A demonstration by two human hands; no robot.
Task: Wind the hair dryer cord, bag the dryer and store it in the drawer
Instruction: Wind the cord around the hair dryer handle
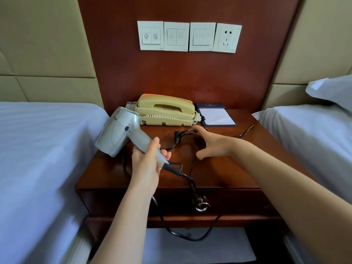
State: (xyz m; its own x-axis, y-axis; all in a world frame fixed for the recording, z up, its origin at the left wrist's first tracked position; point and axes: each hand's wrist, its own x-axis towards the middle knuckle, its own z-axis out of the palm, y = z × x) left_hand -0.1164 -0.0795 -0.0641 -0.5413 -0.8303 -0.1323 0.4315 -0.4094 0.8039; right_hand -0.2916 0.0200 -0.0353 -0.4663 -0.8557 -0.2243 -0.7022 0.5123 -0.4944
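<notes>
My left hand grips the handle of a silver hair dryer, held above the front left of the wooden nightstand with its nozzle pointing left and down. The black cord runs from the handle's end down past the drawer front and loops near the floor. Its plug lies on the nightstand top. My right hand hovers spread over the cord beside the plug, fingers straight, holding nothing. The drawer below the top is closed, with a metal ring pull. No bag is in view.
A beige telephone and a notepad in a dark folder sit at the back of the nightstand. Beds with white sheets flank it on the left and right. Switch plates and a wall socket are on the panel above.
</notes>
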